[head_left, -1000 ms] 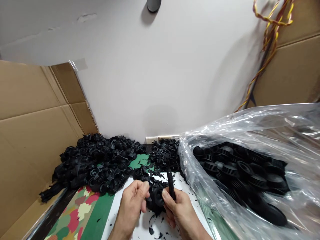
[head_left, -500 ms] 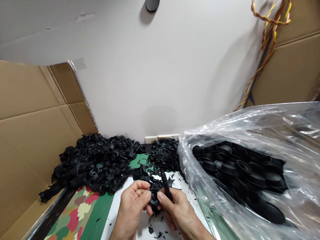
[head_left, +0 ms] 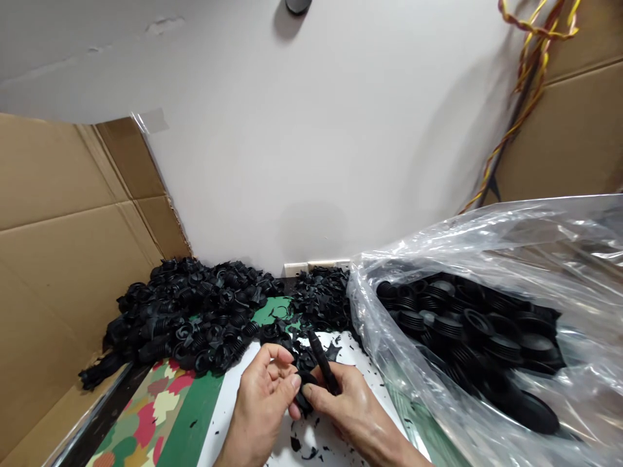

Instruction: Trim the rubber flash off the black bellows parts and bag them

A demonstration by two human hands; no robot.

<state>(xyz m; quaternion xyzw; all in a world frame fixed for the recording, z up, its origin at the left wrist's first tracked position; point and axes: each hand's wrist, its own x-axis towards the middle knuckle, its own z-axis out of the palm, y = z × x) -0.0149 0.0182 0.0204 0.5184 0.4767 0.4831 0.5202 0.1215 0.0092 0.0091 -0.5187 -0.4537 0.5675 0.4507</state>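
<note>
Between my two hands is a small black ribbed rubber part (head_left: 305, 393), pinched from both sides and partly covered by fingers. My left hand (head_left: 267, 397) is closed on its left side with thumb and fingertips. A black pen-like tool (head_left: 322, 360) slants up out of my right hand (head_left: 348, 402), whose thumb presses against the rubber part. The tool's lower tip is hidden. Beneath the hands lies a white sheet (head_left: 233, 389) strewn with black rubber scraps (head_left: 307, 451).
A heap of black bellows-like rubber parts (head_left: 195, 311) lies to the left, by a cardboard panel (head_left: 63, 214). Black trimmings (head_left: 321, 295) are piled against the wall. On the right, a clear plastic bag (head_left: 389, 395) holds more black parts (head_left: 479, 327). Twisted wires (head_left: 511, 133) hang at upper right.
The rubber part has been turned: its round ring face showed before, now its dark side does. My right thumb has shifted over it slightly. The view has moved a little.
</note>
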